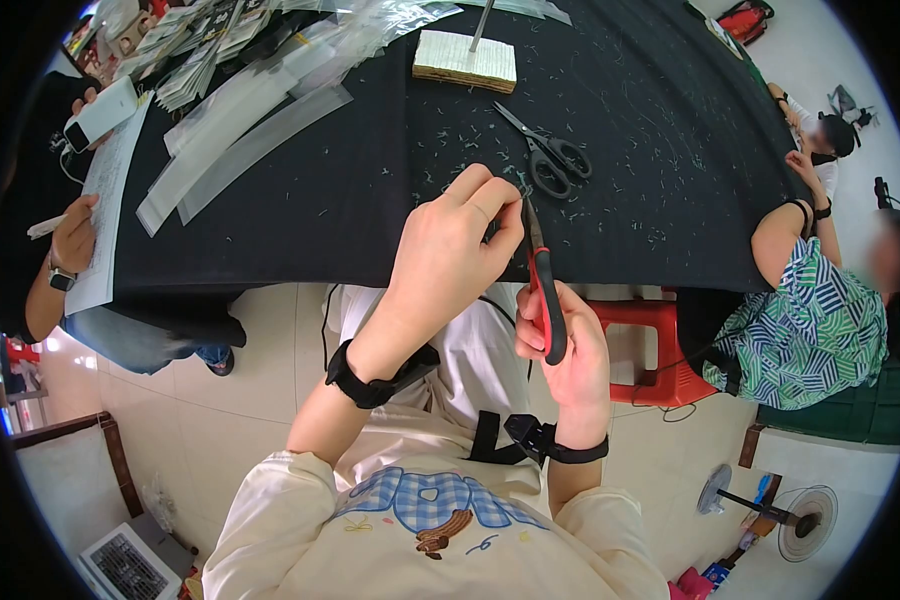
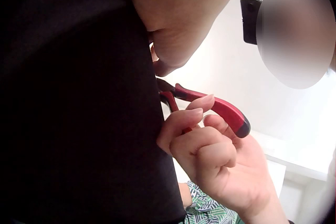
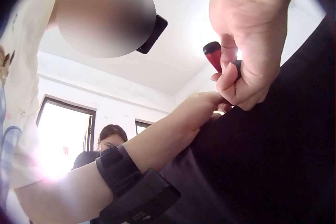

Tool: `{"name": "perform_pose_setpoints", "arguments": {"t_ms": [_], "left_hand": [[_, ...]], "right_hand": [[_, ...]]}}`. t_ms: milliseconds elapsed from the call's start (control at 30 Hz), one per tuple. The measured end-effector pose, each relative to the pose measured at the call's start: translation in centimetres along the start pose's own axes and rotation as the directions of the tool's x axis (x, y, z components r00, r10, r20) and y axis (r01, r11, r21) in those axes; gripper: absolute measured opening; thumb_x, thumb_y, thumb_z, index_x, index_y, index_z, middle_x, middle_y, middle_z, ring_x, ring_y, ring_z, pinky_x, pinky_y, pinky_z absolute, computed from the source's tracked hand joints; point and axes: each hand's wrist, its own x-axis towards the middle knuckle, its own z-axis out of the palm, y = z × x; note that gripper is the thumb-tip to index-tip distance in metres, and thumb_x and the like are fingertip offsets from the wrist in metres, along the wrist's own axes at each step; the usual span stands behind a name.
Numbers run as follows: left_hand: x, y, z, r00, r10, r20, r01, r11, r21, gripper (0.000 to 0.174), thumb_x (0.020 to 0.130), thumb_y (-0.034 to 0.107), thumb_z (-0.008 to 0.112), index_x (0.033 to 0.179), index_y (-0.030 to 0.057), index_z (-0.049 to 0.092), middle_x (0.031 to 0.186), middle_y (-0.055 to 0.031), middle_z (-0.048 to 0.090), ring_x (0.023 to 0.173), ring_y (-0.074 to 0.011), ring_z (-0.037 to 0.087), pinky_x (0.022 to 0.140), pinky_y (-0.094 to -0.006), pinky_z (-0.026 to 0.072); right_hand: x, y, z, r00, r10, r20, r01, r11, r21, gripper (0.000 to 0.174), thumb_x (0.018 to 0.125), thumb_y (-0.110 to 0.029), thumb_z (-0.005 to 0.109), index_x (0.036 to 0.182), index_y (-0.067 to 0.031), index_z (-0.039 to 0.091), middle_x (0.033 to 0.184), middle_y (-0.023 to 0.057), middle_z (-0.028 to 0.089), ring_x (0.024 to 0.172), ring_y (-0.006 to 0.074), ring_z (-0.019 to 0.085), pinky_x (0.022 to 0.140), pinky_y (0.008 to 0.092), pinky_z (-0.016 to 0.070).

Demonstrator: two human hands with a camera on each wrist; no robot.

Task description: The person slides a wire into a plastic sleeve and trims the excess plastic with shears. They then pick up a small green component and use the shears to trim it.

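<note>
Red-handled pliers (image 1: 544, 285) with black ends are gripped in my right hand (image 1: 580, 350), their dark jaws pointing up to the fingertips of my left hand (image 1: 450, 245). The left fingers are bent and pinched together beside the jaw tips; whatever lies between them is too small or hidden. In the left wrist view the pliers' handle (image 2: 223, 111) runs through the curled fingers of the right hand (image 2: 226, 166). The right wrist view shows the red handle (image 3: 212, 56) above the right hand's fingers, with the left hand (image 3: 191, 111) close below.
Black-handled scissors (image 1: 550, 158) lie just beyond my hands among small clippings on the black cloth (image 1: 660, 200). Farther back stands a white-topped block (image 1: 464, 62) with a metal rod. Clear plastic strips (image 1: 240, 130) lie at the left. People sit at both sides.
</note>
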Motion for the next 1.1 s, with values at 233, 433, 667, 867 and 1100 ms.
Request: {"name": "perform_pose_setpoints", "arguments": {"t_ms": [233, 433, 667, 867, 1100], "left_hand": [[-0.03, 0.15, -0.11, 1.000, -0.014, 0.006, 0.014, 1.000, -0.005, 0.006, 0.073, 0.001, 0.060, 0.077, 0.0031, 0.056, 0.073, -0.0090, 0.053, 0.055, -0.0282, 0.056, 0.048, -0.0337, 0.0455], [0.01, 0.05, 0.04, 1.000, -0.020, -0.021, 0.020, 1.000, -0.023, 0.004, 0.076, -0.001, 0.061, 0.079, 0.0006, 0.060, 0.068, -0.0055, 0.052, 0.048, -0.0143, 0.048, 0.043, -0.0255, 0.0366], [0.03, 0.04, 0.01, 0.999, -0.021, -0.025, 0.020, 0.999, -0.026, 0.004, 0.076, -0.001, 0.061, 0.079, 0.0008, 0.060, 0.068, -0.0054, 0.052, 0.047, -0.0142, 0.047, 0.043, -0.0258, 0.0358], [0.01, 0.06, -0.03, 1.000, -0.023, -0.016, 0.022, 0.999, -0.024, 0.004, 0.076, -0.001, 0.061, 0.079, 0.0006, 0.060, 0.068, -0.0056, 0.053, 0.047, -0.0146, 0.047, 0.043, -0.0260, 0.0359], [-0.02, -0.04, 0.03, 1.000, -0.010, -0.011, 0.009, 1.000, -0.013, 0.004, 0.076, -0.001, 0.061, 0.080, 0.0001, 0.060, 0.069, -0.0061, 0.053, 0.051, -0.0158, 0.052, 0.045, -0.0259, 0.0392]], "right_hand": [[-0.02, 0.03, -0.06, 1.000, 0.005, -0.005, -0.005, 1.000, 0.006, 0.021, 0.080, -0.006, 0.032, 0.090, 0.0031, 0.049, 0.090, 0.0067, 0.046, 0.064, 0.0085, 0.041, 0.056, 0.0242, 0.0340], [-0.02, -0.01, 0.02, 1.000, 0.000, -0.014, 0.000, 1.000, 0.002, 0.021, 0.080, -0.005, 0.032, 0.090, 0.0034, 0.049, 0.091, 0.0071, 0.046, 0.064, 0.0083, 0.041, 0.055, 0.0242, 0.0337], [-0.05, 0.03, -0.32, 1.000, 0.002, -0.019, -0.002, 1.000, 0.006, 0.021, 0.079, -0.005, 0.034, 0.090, 0.0034, 0.050, 0.091, 0.0070, 0.046, 0.064, 0.0084, 0.042, 0.055, 0.0240, 0.0336], [-0.10, -0.27, 0.02, 1.000, -0.006, -0.006, 0.006, 1.000, 0.029, 0.021, 0.077, -0.006, 0.037, 0.091, 0.0034, 0.050, 0.088, 0.0061, 0.047, 0.065, 0.0083, 0.043, 0.055, 0.0234, 0.0357], [-0.07, -0.35, 0.17, 1.000, -0.008, -0.006, 0.009, 1.000, 0.026, 0.019, 0.079, -0.008, 0.038, 0.090, 0.0028, 0.050, 0.086, 0.0052, 0.047, 0.065, 0.0080, 0.043, 0.055, 0.0230, 0.0359]]}}
